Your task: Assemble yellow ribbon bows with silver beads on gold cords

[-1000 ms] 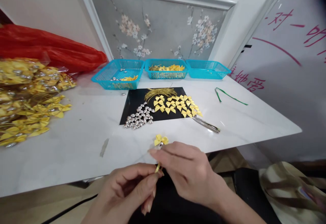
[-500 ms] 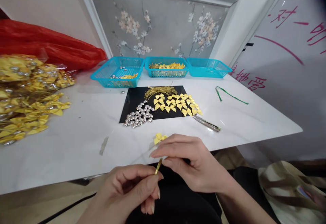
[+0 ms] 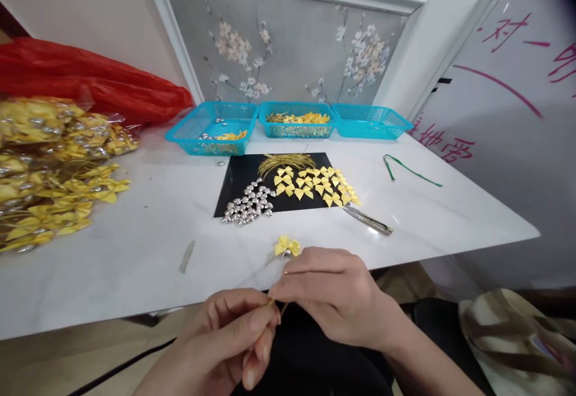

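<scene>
In front of the table's near edge, my left hand (image 3: 229, 336) pinches a thin gold cord (image 3: 284, 308) between thumb and forefinger. My right hand (image 3: 335, 294) meets it there, its fingertips closed on the same cord; most of the cord is hidden by the fingers. Just beyond my right fingers lies a yellow bow (image 3: 287, 244) with a silver bead (image 3: 287, 253) by it. Farther back, a black mat (image 3: 238, 171) bears silver beads (image 3: 247, 206), several yellow bows (image 3: 324, 183) and a bundle of gold cords (image 3: 285, 162).
Metal thread snips (image 3: 368, 221) lie right of the mat, and a green ribbon (image 3: 411, 171) farther right. Blue baskets (image 3: 211, 126) line the back. Bagged yellow bows (image 3: 58, 168) and a red bag (image 3: 90, 78) fill the left side.
My right fingertips have come down and left to meet my left fingers at the cord. More of the lone bow and its silver bead now shows. The view has shifted slightly.
</scene>
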Tool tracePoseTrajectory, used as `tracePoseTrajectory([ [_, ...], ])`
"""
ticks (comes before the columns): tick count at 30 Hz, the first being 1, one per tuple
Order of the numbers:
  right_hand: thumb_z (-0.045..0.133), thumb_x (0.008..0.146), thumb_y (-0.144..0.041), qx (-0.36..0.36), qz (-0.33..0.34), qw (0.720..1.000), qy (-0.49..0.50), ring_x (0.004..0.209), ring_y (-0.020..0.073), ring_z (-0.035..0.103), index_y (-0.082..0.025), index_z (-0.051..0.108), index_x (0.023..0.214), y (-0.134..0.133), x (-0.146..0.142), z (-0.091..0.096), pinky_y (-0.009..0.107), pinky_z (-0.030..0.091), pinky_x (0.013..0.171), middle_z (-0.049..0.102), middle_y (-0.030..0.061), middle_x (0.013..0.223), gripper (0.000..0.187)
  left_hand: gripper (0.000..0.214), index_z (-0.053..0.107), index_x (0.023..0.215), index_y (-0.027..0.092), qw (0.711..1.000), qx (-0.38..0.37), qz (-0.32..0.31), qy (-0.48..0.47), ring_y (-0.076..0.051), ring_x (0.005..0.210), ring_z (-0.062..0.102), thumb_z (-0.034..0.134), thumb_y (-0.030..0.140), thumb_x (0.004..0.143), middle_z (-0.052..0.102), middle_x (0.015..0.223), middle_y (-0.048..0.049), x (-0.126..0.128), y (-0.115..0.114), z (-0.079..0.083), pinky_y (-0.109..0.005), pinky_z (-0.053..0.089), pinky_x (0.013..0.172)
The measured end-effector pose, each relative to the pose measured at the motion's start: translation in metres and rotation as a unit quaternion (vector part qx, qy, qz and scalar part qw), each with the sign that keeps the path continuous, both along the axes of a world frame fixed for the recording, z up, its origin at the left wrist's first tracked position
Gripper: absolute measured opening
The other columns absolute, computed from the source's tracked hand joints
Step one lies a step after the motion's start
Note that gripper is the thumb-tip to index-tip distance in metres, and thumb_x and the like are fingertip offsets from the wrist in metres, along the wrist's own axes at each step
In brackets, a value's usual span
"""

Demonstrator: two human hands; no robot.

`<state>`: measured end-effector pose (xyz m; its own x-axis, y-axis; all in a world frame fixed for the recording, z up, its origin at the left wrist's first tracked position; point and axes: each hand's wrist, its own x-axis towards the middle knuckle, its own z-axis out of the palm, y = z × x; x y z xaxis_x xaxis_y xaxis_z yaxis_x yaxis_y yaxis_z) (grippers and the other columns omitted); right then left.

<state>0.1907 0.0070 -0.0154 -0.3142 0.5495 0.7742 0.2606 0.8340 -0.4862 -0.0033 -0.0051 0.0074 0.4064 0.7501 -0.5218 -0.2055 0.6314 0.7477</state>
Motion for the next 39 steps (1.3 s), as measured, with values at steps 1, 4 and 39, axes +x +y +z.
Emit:
tracePoseTrajectory([
  [1,0.051,0.102,-0.006,0.01,-0.01,1.0,-0.008,0.079,0.0152,0.071,-0.01,0.077,0.095,-0.001,0.0,0.001,0.025,0.063,0.073,0.077,0.0106,0.088,0.027,0.031,0.08,0.065,0.018,1.0,0.002,0.0,-0.005,-0.001,0.041,0.042,0.097,0.043,0.062,0.059,0.05,0.004,0.0,0.0,0.0,-0.013,0.033,0.044],
  [4,0.051,0.099,-0.002,0.017,-0.044,0.998,-0.032,0.078,0.0169,0.069,-0.012,0.075,0.096,-0.004,0.0,0.004,0.027,0.061,0.071,0.076,0.0102,0.087,0.026,0.033,0.078,0.066,0.017,0.999,0.037,0.016,0.007,-0.002,0.043,0.045,0.094,0.047,0.066,0.063,0.056,0.0032,0.002,-0.002,0.0,-0.012,0.037,0.046],
  [39,0.048,0.101,-0.008,-0.135,-0.071,0.985,-0.083,0.079,0.0167,0.06,-0.01,0.069,0.101,-0.013,-0.003,0.012,0.028,0.052,0.07,0.064,0.0074,0.089,0.021,0.016,0.078,0.083,0.034,0.759,0.55,0.063,0.343,-0.009,0.062,0.072,0.07,0.021,0.085,0.079,0.075,0.0101,-0.003,0.008,-0.006,-0.009,0.055,0.059],
])
